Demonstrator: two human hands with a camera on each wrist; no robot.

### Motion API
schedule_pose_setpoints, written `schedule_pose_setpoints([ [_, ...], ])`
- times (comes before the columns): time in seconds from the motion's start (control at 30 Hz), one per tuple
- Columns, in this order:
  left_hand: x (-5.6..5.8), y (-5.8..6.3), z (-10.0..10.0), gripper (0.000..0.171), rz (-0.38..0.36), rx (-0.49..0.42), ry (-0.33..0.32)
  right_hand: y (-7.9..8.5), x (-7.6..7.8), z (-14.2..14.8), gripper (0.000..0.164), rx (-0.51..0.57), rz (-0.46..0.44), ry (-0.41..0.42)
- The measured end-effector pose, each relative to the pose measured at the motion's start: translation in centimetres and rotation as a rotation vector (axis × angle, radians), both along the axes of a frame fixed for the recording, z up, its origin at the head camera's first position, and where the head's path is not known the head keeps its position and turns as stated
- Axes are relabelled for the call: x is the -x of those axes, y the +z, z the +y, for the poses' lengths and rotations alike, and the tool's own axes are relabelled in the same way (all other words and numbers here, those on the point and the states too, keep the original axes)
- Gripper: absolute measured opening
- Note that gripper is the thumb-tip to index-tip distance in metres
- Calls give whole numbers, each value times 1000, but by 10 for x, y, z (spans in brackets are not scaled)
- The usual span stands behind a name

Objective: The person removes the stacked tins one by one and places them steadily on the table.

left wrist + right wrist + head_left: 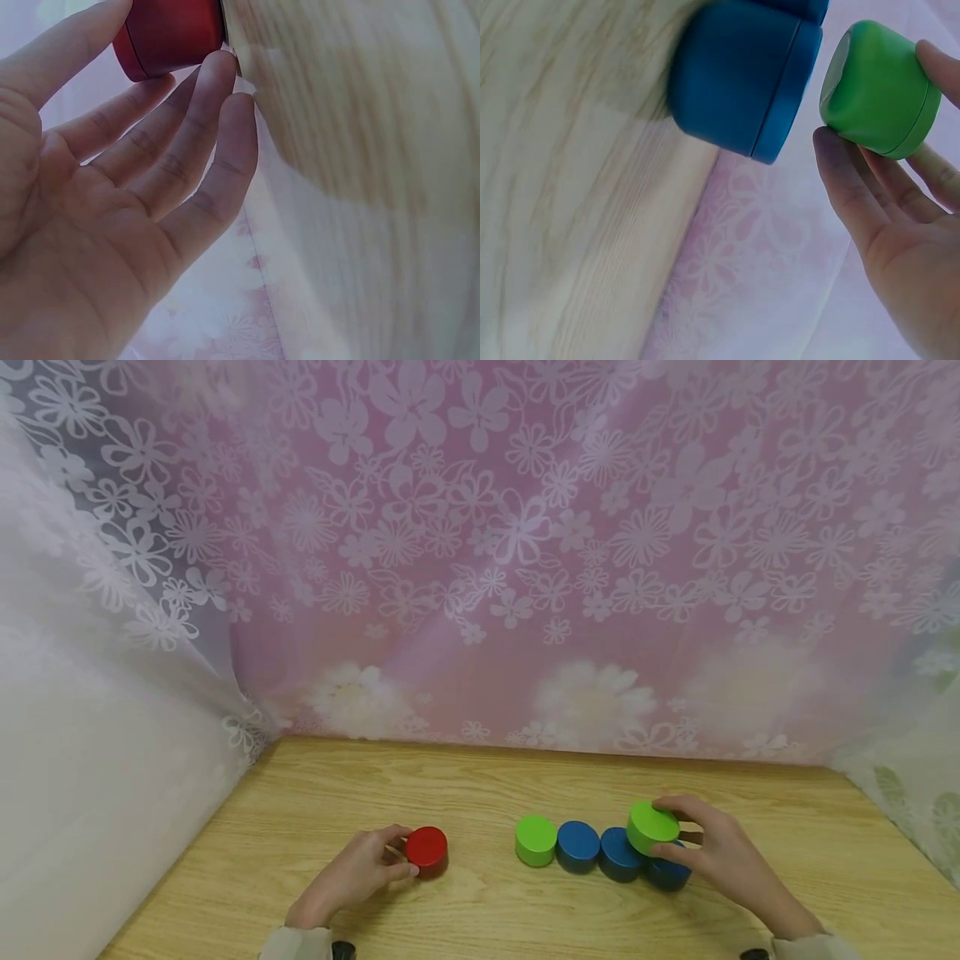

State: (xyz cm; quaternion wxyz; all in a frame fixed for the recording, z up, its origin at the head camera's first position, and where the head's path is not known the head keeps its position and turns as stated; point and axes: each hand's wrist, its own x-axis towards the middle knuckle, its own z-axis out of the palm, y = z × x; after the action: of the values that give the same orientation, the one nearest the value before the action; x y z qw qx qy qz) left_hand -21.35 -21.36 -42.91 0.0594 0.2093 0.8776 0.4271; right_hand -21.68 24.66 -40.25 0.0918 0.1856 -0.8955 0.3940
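My left hand (365, 866) holds a red round lidded tin (427, 847) between thumb and fingers, low over the wooden table. In the left wrist view that red tin (176, 37) shows a lid seam, with fingertips at its side. My right hand (723, 852) grips a green tin (649, 828) by its sides, raised above the row and slightly tilted. Under it, a blue tin (670, 871) is partly hidden. Seen from the right wrist, the green tin (881, 86) is apart from a blue tin (735, 79) standing on the table.
The row on the wooden table (480, 910) continues leftward with two more blue tins (578, 847) and a green tin (536, 840) at its left end, set close side by side. A pink floral curtain (525, 568) hangs behind the table, with pale cloth at both sides.
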Motion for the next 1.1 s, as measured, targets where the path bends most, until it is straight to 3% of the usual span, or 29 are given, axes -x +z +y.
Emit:
schedule_pose_setpoints([
  [0.77, -3, -1, -1, 39, 8, -2, -11, -3, -6, 26, 54, -39, -30, -52],
  [1.1, 0, -1, -1, 40, -28, 3, -1, -5, -8, 42, 54, -74, -32, -71],
])
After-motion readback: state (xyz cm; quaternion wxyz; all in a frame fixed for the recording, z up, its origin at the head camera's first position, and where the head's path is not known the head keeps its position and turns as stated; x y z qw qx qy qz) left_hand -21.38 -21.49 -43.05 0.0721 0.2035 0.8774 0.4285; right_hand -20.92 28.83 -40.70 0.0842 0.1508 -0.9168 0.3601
